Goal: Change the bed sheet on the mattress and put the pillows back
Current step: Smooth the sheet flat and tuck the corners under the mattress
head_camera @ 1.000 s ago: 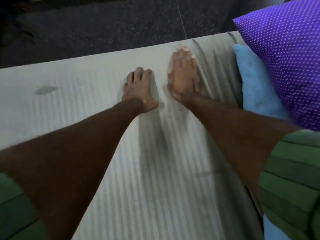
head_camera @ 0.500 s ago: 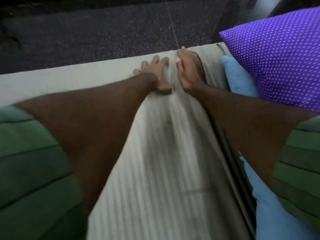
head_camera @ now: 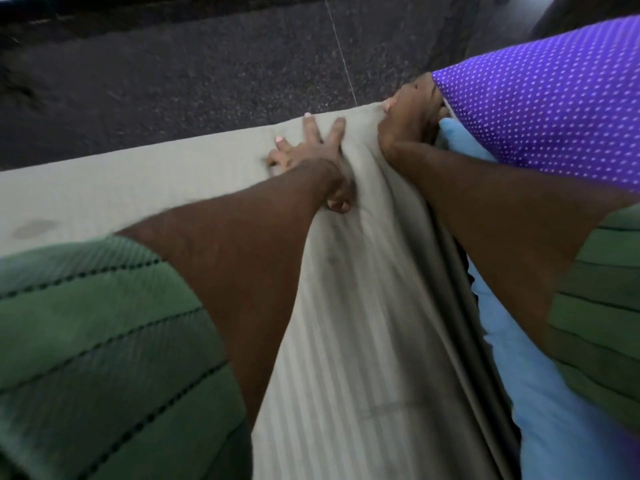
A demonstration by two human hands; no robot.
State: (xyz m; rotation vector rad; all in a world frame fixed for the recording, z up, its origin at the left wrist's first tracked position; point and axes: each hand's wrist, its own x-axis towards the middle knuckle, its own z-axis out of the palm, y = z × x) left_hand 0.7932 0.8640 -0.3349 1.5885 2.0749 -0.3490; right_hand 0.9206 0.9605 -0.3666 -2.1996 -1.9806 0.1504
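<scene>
The sheet is clutched at its far corner by the right hand, fingers curled shut over a bunched fold right at the mattress edge. Just beside it, the left hand is pressed flat on the sheet, fingers spread wide, nothing gripped, thumb tucked against a crease. The pale striped cloth is drawn into long ridges running back from both hands towards the camera, and its right border is gathered into dark folds. A blue pillow is seen along that border, touching the folds, and a purple dotted pillow is lying on top of it, hard against the right hand. A dark stain is visible on the sheet at far left. Green ribbed sleeves frame both forearms. Beyond the mattress edge, dark speckled floor is shown.
</scene>
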